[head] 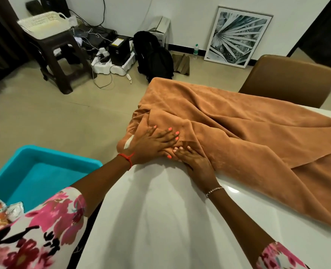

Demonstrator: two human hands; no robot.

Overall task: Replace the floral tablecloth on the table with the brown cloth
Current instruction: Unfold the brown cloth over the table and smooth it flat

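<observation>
A brown cloth [248, 129] lies crumpled in long folds across the far and right part of the white table [160, 210], one end hanging over the far edge. My left hand [151, 146] rests on a bunched fold at the table's left edge, fingers spread over it and thumb tucked underneath. My right hand [197, 166] sits just beside and partly under the left, its fingertips pinching the cloth's near edge. A small white tag [128, 145] shows by my left wrist. No floral tablecloth is in view on the table.
A blue plastic tub [44, 152] with packets stands low at my left. A brown chair [289, 78] is at the table's far side. On the floor beyond are a dark stool [58, 55] with a basket, a black backpack [155, 55], cables and a framed picture [238, 35].
</observation>
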